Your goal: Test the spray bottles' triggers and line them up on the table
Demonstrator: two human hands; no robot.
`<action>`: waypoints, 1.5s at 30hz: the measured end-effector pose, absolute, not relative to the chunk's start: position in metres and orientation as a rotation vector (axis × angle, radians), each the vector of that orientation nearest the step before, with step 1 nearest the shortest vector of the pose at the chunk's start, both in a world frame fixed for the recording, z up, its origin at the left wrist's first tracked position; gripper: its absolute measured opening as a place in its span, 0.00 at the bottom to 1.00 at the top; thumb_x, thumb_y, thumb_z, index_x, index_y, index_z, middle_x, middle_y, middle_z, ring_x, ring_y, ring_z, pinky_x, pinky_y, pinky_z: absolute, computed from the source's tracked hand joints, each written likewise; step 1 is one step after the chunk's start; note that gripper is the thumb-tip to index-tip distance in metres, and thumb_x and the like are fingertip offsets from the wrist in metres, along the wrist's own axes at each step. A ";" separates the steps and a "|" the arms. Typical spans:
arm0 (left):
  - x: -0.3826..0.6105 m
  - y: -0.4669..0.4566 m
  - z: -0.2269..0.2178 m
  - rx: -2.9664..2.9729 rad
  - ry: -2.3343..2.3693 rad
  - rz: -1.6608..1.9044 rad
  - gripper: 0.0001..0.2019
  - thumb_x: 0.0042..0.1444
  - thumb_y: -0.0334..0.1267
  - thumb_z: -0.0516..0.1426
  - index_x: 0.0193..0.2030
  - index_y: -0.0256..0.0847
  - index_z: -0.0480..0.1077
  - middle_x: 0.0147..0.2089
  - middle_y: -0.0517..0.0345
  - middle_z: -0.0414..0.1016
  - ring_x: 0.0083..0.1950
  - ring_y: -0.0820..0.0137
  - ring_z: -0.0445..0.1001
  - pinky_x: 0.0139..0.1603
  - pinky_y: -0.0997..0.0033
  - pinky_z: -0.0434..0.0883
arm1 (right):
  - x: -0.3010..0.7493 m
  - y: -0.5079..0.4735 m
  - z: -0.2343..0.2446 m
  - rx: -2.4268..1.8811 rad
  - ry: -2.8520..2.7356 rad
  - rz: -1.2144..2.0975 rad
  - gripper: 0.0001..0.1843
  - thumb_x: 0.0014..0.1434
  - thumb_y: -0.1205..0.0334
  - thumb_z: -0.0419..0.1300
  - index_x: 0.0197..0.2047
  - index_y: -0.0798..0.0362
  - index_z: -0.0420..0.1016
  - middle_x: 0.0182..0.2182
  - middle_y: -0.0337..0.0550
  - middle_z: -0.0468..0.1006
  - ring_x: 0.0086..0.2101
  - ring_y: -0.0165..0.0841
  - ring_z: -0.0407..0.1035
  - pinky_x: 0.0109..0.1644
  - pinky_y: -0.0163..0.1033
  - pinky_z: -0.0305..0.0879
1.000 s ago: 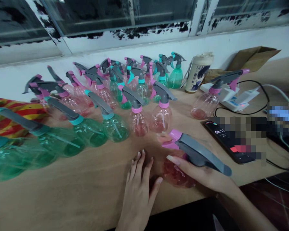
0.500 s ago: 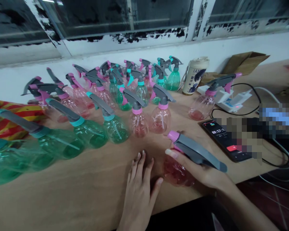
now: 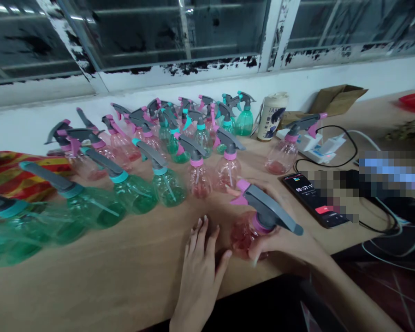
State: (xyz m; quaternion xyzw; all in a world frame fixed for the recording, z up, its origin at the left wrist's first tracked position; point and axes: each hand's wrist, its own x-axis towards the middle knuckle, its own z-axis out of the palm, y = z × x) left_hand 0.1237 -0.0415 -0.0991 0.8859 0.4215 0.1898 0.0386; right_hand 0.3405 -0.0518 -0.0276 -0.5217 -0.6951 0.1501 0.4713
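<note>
My right hand (image 3: 283, 240) is wrapped round a pink spray bottle (image 3: 245, 233) with a grey trigger head and pink collar, standing near the table's front edge. My left hand (image 3: 200, 263) lies flat on the wooden table (image 3: 107, 272) just left of that bottle, fingers spread, its thumb near the bottle's base. Beyond them stand several more spray bottles, pink ones (image 3: 228, 168) and green ones (image 3: 168, 184), in rows running back to the wall.
A phone (image 3: 313, 200) showing a timer lies right of the held bottle, with cables (image 3: 383, 230) and a white power strip (image 3: 323, 147) behind. One pink bottle (image 3: 283, 152) stands apart by a paper cup (image 3: 269, 117). A striped cloth (image 3: 7, 173) lies far left; a cardboard box (image 3: 335, 99) sits far right.
My right hand has slid from the trigger head down to the bottle's body, and the bottle has turned more upright. The left hand has stayed flat on the table.
</note>
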 end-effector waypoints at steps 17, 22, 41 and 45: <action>0.125 -0.037 -0.102 2.735 1.292 0.643 0.22 0.67 0.43 0.49 0.65 0.40 0.58 0.71 0.42 0.57 0.70 0.56 0.58 0.63 0.45 0.65 | 0.358 -0.084 -0.029 -1.471 -1.617 0.408 0.19 0.55 0.48 0.66 0.45 0.50 0.74 0.36 0.41 0.80 0.41 0.40 0.75 0.48 0.45 0.72; 0.124 -0.035 -0.105 2.765 1.295 0.668 0.22 0.67 0.43 0.51 0.65 0.42 0.57 0.70 0.44 0.59 0.69 0.56 0.60 0.62 0.47 0.67 | 0.395 -0.070 -0.031 -1.595 -1.581 0.091 0.24 0.55 0.43 0.64 0.46 0.53 0.75 0.40 0.48 0.80 0.41 0.45 0.75 0.45 0.50 0.71; 0.117 -0.026 -0.103 2.976 1.278 0.582 0.25 0.63 0.42 0.52 0.67 0.41 0.57 0.69 0.48 0.61 0.66 0.58 0.65 0.58 0.56 0.72 | 0.441 0.040 -0.032 -1.734 -1.578 -0.073 0.25 0.59 0.42 0.58 0.45 0.57 0.76 0.36 0.54 0.81 0.34 0.46 0.75 0.37 0.47 0.68; 0.116 -0.025 -0.104 3.021 1.297 0.556 0.26 0.63 0.43 0.53 0.67 0.40 0.57 0.69 0.46 0.62 0.66 0.58 0.65 0.57 0.57 0.72 | 0.438 0.049 -0.033 -1.718 -1.581 -0.165 0.27 0.60 0.40 0.56 0.45 0.58 0.76 0.34 0.55 0.80 0.33 0.46 0.74 0.37 0.48 0.67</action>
